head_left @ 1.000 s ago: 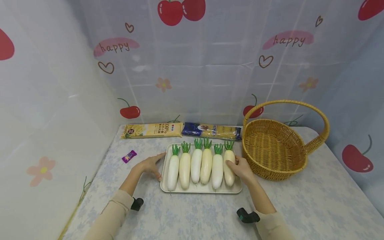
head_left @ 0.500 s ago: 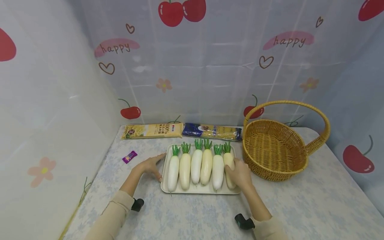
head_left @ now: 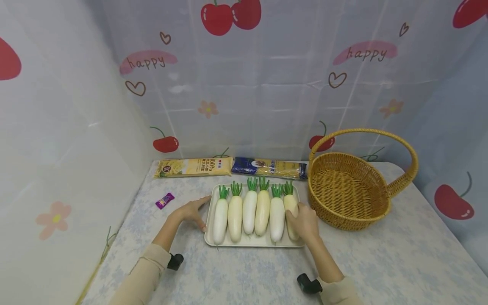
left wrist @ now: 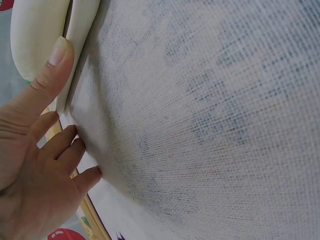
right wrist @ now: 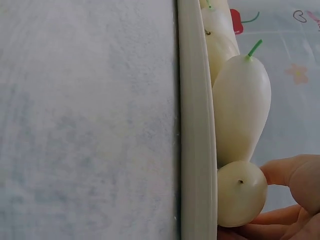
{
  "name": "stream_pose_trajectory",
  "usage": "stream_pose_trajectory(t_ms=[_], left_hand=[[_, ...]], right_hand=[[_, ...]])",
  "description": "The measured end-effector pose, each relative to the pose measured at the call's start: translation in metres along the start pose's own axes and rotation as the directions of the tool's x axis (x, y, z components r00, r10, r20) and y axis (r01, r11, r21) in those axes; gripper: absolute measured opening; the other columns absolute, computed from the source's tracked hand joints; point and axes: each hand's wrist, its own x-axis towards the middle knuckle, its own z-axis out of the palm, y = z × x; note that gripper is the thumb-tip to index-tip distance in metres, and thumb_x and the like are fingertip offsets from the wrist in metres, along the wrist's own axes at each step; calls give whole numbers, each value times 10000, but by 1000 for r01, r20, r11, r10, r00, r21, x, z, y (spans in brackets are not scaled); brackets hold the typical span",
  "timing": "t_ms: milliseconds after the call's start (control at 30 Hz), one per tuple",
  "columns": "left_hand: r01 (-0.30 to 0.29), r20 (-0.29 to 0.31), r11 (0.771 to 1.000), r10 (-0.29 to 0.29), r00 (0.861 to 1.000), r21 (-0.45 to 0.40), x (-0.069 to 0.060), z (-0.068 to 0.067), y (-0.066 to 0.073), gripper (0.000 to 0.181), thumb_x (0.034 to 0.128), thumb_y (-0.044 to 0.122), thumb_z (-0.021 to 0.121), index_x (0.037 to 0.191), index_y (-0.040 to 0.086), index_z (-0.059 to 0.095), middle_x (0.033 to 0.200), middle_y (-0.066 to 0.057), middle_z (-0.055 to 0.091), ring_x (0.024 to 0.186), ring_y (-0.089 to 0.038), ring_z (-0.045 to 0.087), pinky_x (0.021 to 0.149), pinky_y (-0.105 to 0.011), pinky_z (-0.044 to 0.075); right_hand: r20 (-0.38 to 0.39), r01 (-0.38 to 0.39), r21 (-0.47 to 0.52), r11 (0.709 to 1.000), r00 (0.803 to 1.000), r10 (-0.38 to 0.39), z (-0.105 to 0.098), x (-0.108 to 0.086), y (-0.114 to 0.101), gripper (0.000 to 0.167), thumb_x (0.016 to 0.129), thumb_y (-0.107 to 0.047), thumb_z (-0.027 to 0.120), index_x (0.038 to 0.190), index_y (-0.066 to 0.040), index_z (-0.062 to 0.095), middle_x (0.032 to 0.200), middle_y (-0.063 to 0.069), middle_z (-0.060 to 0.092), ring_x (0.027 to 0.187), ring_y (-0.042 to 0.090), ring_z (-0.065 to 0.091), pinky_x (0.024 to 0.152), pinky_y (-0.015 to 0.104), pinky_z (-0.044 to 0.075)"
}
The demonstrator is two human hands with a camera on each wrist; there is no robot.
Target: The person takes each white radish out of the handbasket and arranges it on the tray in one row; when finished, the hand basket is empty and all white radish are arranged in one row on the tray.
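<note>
Several white radishes (head_left: 249,212) with green tops lie side by side on a white rectangular tray (head_left: 251,244). At the tray's right end my right hand (head_left: 305,222) holds the rightmost white radish (head_left: 291,204), thumb on its left side; in the right wrist view the fingers (right wrist: 280,217) come round the round tip of that radish (right wrist: 241,195). My left hand (head_left: 190,212) is at the tray's left edge, thumb against the rim. Its fingers look relaxed in the left wrist view, where the hand (left wrist: 42,165) holds nothing.
A wicker basket (head_left: 348,190) with a tall handle stands right of the tray. Behind the tray lie a yellow noodle packet (head_left: 193,166) and a blue-and-yellow pasta packet (head_left: 269,167). A small purple wrapped sweet (head_left: 164,201) lies left. A printed curtain (head_left: 244,84) hangs behind.
My right hand has shifted slightly left with the rightmost radish, which now lies closer to its neighbour. The left hand has stayed at the tray's edge.
</note>
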Motion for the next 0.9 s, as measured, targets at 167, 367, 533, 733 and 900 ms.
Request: stream_pose_trajectory(t_ms=[167, 367, 533, 733, 900], left_hand=[[-3, -8, 1000, 3, 1000, 6, 0, 1, 0, 1170, 566, 145, 904, 1508, 85, 212, 1522, -226, 218, 1376, -448, 199, 1080, -598, 231], [-9, -13, 1000, 9, 1000, 9, 0, 1, -1, 1177, 559, 152, 908, 1508, 86, 213, 1518, -230, 226, 1372, -451, 208, 1075, -601, 240], [4, -24, 1000, -3, 1000, 24, 0, 1, -1, 1164, 565, 148, 905, 1506, 89, 223, 1519, -222, 231, 1374, -447, 207, 1078, -599, 236], [24, -19, 999, -23, 1000, 26, -1, 2, 0, 1149, 576, 149, 900, 1505, 93, 228, 1524, -215, 225, 1379, -441, 200, 1084, -593, 228], [27, -17, 1000, -27, 999, 14, -1, 2, 0, 1137, 588, 156, 894, 1506, 99, 228, 1529, -208, 217, 1383, -432, 196, 1089, -588, 221]], right_hand=[[14, -29, 17, 999, 999, 28, -1, 1, 1, 490, 860, -219, 624, 1162, 162, 561, 967, 323, 638, 714, 357, 646, 573, 407, 537], [12, -17, 12, 1000, 1000, 17, 0, 2, 2, 485, 850, -231, 634, 1139, 154, 575, 906, 294, 650, 674, 329, 629, 553, 402, 519], [-16, -7, 21, 1000, 1000, 7, 1, 3, 2, 333, 833, -236, 646, 931, 80, 610, 726, 189, 621, 585, 266, 563, 486, 347, 451], [-4, -16, 38, 999, 1000, 17, 2, 3, 2, 253, 830, -228, 647, 794, 5, 554, 637, 102, 548, 550, 223, 508, 455, 294, 391], [28, -26, 50, 998, 999, 25, 0, 2, 4, 253, 848, -221, 644, 868, 24, 583, 660, 103, 557, 561, 218, 511, 468, 292, 402]])
